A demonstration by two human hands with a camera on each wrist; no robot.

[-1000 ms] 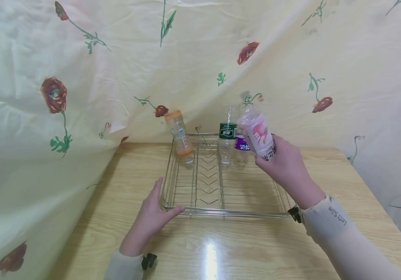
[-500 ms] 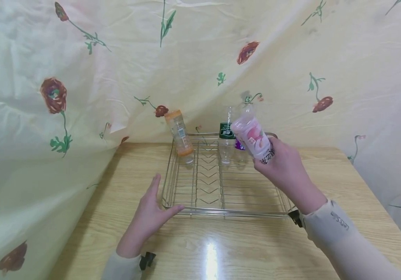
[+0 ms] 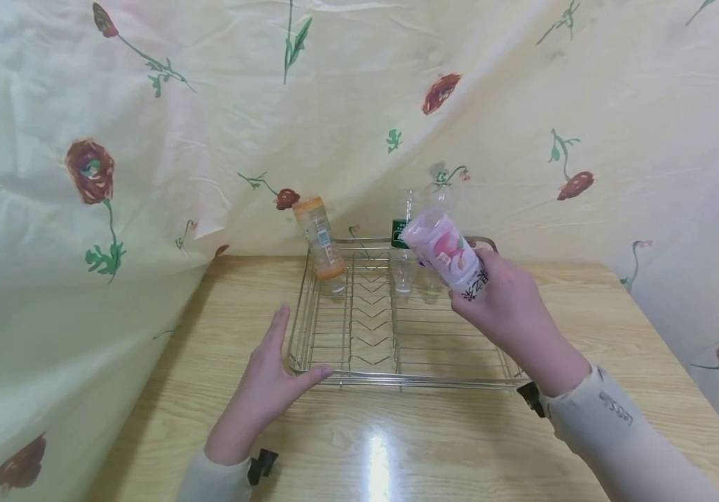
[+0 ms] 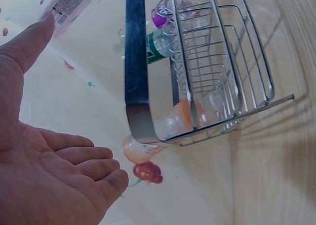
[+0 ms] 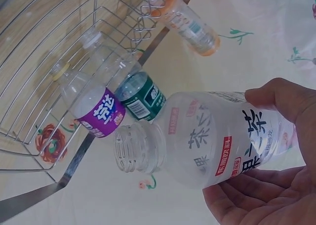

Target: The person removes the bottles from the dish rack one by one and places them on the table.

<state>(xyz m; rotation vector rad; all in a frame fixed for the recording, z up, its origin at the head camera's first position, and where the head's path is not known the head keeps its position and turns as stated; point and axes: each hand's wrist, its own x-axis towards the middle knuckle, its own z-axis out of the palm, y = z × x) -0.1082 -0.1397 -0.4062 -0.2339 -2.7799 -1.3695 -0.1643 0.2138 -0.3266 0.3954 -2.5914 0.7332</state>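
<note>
My right hand (image 3: 510,300) grips a clear plastic bottle (image 3: 450,256) with a pink peach label, above the right side of a wire dish rack (image 3: 428,381). The bottle is tilted, its base up to the left. In the right wrist view its bare threaded neck (image 5: 140,148) shows no cap. Fingers spread, my left hand (image 3: 268,380) is beside the rack's front left corner, holding nothing. At the back of the rack, a green-labelled bottle (image 3: 402,272) and a purple-labelled bottle (image 5: 102,114) stand neck down, partly hidden in the head view by the peach bottle.
An orange-banded bottle (image 3: 320,238) leans neck down in the rack's back left. The rack sits on a wooden table (image 3: 240,300). Flowered cloth (image 3: 346,139) hangs close behind and along the sides.
My right hand has moved the peach bottle left and slightly down, so it covers more of the two bottles behind. My left hand has shifted slightly left.
</note>
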